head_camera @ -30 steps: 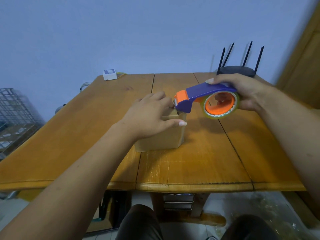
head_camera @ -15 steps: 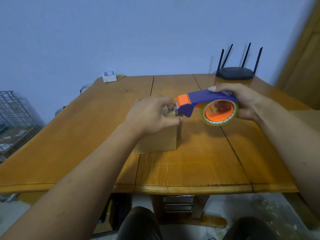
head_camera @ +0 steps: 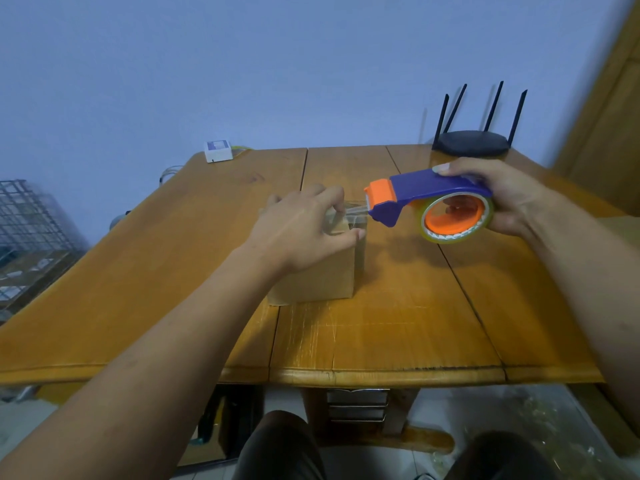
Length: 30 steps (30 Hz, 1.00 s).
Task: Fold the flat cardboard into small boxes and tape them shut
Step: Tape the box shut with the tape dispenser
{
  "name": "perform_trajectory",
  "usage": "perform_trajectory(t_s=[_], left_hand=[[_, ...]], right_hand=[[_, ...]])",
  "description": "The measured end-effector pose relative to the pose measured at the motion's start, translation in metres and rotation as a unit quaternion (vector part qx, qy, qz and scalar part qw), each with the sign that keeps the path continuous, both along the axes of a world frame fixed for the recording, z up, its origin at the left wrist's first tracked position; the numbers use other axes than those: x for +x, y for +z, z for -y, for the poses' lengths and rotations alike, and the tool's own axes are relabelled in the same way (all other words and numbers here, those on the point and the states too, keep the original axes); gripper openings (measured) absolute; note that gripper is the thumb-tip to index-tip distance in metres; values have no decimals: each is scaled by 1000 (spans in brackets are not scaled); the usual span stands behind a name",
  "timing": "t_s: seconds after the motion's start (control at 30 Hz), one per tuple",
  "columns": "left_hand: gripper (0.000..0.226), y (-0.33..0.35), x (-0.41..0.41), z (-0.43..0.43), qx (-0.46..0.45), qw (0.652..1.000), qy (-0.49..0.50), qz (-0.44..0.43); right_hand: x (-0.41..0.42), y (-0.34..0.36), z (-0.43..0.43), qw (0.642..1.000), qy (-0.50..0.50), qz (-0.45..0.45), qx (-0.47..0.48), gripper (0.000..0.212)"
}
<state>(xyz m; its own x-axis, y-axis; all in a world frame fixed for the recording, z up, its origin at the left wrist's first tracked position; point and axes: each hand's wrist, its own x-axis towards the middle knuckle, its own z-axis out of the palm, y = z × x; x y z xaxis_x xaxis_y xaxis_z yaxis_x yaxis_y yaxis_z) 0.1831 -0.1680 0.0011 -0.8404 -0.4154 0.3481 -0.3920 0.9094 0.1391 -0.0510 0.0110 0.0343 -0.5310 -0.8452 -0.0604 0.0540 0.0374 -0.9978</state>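
A small brown cardboard box [head_camera: 322,275] stands near the middle of the wooden table [head_camera: 381,334]. My left hand [head_camera: 298,230] lies over the box's top, fingers curled on it and thumb along its right edge. My right hand [head_camera: 509,195] grips a blue and orange tape dispenser [head_camera: 429,199] holding a roll of clear tape. A short strip of clear tape [head_camera: 356,211] stretches from the dispenser's orange nose to the box top by my left fingers. Most of the box's top is hidden under my left hand.
A black router [head_camera: 471,142] with several antennas stands at the table's back right. A small white device [head_camera: 218,150] sits at the back left. A wire cage [head_camera: 27,230] stands to the left of the table. My knees show below the front edge.
The dispenser has drawn away to the right from the box, pulling out a strip of clear tape. My left hand has stayed on the box top.
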Motion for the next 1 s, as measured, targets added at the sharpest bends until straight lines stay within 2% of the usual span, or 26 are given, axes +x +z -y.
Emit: perform_trajectory(t_s=[0.07, 0.13, 0.23, 0.4, 0.47, 0.57, 0.67, 0.83, 1.0], left_hand=[[70, 4, -2, -1, -6, 999, 20, 45], [78, 9, -6, -2, 0, 993, 40, 107], [70, 15, -13, -2, 40, 987, 45, 147], [60, 14, -14, -1, 69, 991, 42, 105], [59, 13, -12, 0, 72, 995, 32, 64], [54, 12, -7, -1, 89, 995, 10, -46], [38, 5, -3, 0, 91, 981, -27, -168], [31, -13, -1, 0, 150, 936, -55, -314], [38, -36, -4, -7, 233, 875, -35, -423]], right_hand=[[3, 3, 0, 1000, 4, -8, -17, 21], [5, 8, 0, 999, -3, -27, -20, 14], [4, 15, -1, 998, -2, -62, -11, 16], [5, 17, -2, 996, -7, -90, 8, 13], [6, 18, -1, 996, -8, -89, 7, 13], [8, 24, 1, 998, -4, -65, -11, 12], [10, 35, 3, 999, 15, -33, -34, 26], [18, 50, 12, 998, 38, -41, -32, 13], [34, 58, 25, 994, 64, -83, -5, 24]])
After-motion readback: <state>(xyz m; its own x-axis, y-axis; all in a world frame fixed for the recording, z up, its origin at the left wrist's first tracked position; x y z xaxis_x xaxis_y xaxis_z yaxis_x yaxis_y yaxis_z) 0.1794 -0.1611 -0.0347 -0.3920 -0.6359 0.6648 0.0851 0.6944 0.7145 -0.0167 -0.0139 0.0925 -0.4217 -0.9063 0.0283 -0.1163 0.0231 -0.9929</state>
